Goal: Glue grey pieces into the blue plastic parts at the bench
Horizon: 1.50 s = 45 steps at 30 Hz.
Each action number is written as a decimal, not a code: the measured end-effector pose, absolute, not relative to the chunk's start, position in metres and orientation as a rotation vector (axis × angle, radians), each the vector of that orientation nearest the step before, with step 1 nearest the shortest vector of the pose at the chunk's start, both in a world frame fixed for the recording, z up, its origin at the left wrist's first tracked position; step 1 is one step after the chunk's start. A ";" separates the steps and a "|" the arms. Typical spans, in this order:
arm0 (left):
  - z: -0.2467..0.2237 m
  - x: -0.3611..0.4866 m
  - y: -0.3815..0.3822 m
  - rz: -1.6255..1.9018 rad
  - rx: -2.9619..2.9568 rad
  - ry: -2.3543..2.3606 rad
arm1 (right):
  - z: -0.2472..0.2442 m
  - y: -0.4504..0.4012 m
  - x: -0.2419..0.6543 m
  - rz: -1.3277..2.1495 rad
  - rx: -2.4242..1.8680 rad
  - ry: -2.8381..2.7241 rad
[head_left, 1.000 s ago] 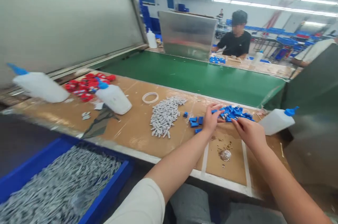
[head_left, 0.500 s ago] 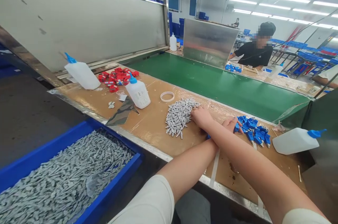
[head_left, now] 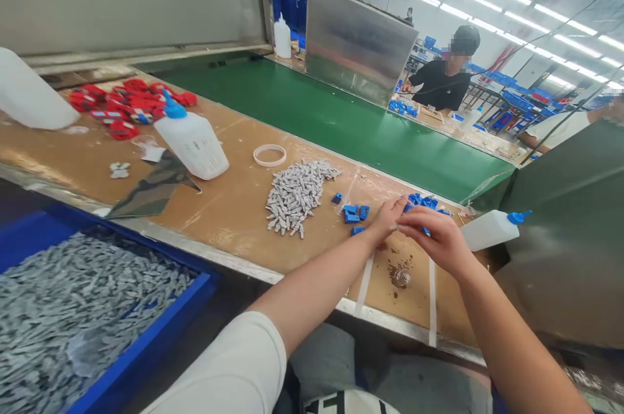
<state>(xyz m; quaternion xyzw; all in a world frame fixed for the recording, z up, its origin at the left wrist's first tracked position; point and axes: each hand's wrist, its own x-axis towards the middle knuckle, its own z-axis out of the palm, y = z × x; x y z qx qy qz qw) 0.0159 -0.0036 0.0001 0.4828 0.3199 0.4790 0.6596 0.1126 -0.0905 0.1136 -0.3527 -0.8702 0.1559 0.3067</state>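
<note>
My left hand and my right hand meet above the right part of the bench, fingertips nearly touching. Both have their fingers drawn together in a pinch; what lies between them is too small and covered to make out. Just behind the fingers is a cluster of blue plastic pieces, partly hidden by the hands. Several loose blue pieces lie left of my left hand. Further left sits a pile of small light-grey plastic parts. Below my hands a small round object stands among brown spots.
A green conveyor belt runs behind the bench. White bottles with blue nozzles stand left and right. Red pieces, a tape ring and a metal plate lie leftward. A blue bin holds grey parts. A co-worker sits opposite.
My right hand has left the grey pile and come right to my left hand, so my arms are uncrossed. My left hand has turned towards it. The view has shifted to the right.
</note>
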 end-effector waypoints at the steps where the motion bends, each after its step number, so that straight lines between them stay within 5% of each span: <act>1: -0.001 0.016 -0.004 1.075 1.102 0.689 | 0.110 -0.106 0.131 0.405 -0.949 -2.343; 9: 0.003 0.007 -0.009 1.055 1.346 0.688 | 0.066 -0.155 0.174 0.304 -1.159 -2.611; 25: 0.005 0.005 -0.011 0.916 1.298 0.785 | 0.085 -0.151 0.157 0.026 -1.015 -3.031; 37: -0.005 0.003 -0.011 0.875 1.686 0.828 | 0.030 -0.098 0.195 0.614 -1.311 -1.489; 45: 0.001 0.002 -0.017 0.815 1.802 0.925 | 0.008 -0.093 0.182 0.574 -1.344 -1.483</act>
